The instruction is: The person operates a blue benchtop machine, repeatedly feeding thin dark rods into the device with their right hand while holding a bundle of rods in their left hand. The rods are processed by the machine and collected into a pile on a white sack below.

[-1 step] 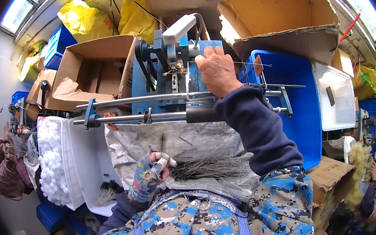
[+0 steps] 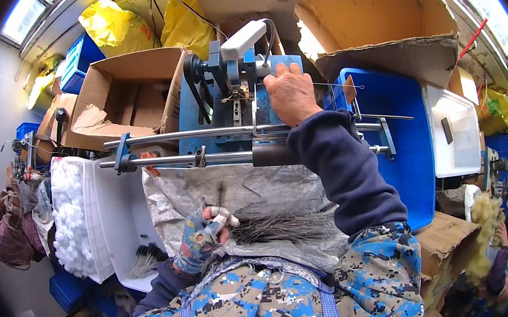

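My right hand, fingers curled, is closed at the blue bench machine, beside its grey rotating head. A thin wire with a small looped end sticks out to the right from that hand; the fingers hide its other part. Low at left centre, my left hand wears a flowered fingerless covering and white tape on its fingers. It pinches a thin dark wire-like piece that points upward. Right of it a bundle of thin grey wires lies on a grey sheet over my lap.
Two metal rods cross in front of the machine. A blue bin stands at right, a cardboard box at left. One white bin holds dark-bristled brushes, beside white fluffy tufts. Other people sit at both sides.
My right hand and sleeve have shifted slightly left, and the wire's looped end has moved a little left with them. My left hand stays nearly where it was.
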{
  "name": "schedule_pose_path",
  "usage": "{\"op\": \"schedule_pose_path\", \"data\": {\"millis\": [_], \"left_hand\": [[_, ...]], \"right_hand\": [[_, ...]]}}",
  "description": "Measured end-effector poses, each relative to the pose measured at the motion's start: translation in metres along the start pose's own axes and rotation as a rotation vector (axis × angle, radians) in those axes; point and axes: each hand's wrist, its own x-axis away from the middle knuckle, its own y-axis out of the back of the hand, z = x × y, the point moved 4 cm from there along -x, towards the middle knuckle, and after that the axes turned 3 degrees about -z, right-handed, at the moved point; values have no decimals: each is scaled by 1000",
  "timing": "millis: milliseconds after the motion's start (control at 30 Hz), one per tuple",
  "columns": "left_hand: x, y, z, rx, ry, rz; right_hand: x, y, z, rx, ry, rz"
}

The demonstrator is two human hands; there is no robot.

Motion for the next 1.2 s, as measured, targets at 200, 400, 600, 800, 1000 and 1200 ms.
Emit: {"op": "schedule_pose_path", "data": {"millis": [200,400,600,800,1000,1200], "left_hand": [[-2,23,8,154,4,12],[-5,11,8,126,44,43],[-6,14,9,30,12,-20],[-5,9,6,77,44,17],[-5,9,8,68,57,28],[-4,7,5,17,60,7]], "right_hand": [[-6,-21,2,-35,-79,95],[-3,-25,2,-49,-37,43],[-2,-23,2,-18,-45,32],[-4,-29,-2,-134,-29,-20],[-6,-36,-7,-240,-42,22],[-13,-42,-9,-373,-27,-17]]}}
